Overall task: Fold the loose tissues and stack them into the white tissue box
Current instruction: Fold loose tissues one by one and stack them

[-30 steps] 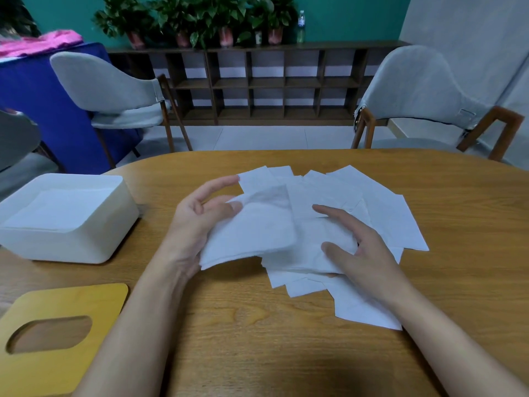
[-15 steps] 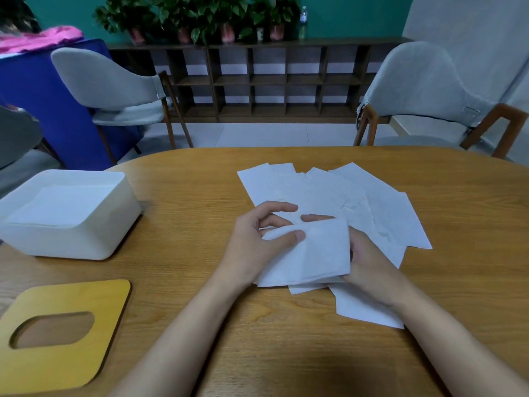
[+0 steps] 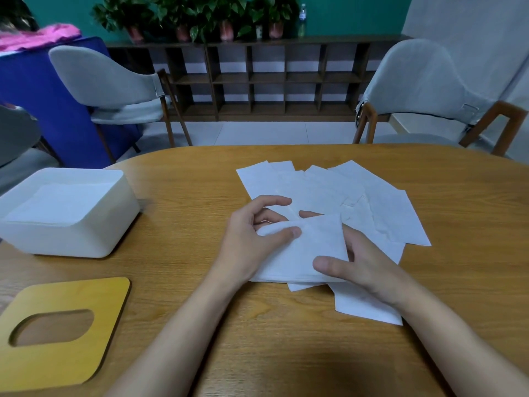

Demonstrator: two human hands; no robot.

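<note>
My left grip (image 3: 252, 239) and right grip (image 3: 363, 262) pinch the folded tissue (image 3: 312, 247); the box (image 3: 71, 239) lies frame-left, nearer the left grip.

Head camera looks forward-down, near the table (image 3: 286, 345), edges seemingly warped.

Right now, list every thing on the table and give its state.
white tissue box: open, tissues stacked inside.
yellow lid: off, flat on the table.
held tissue: folded over, between both hands.
loose tissues: unfolded, spread overlapping.
left hand: pinches the held tissue.
right hand: grips the held tissue.
</note>
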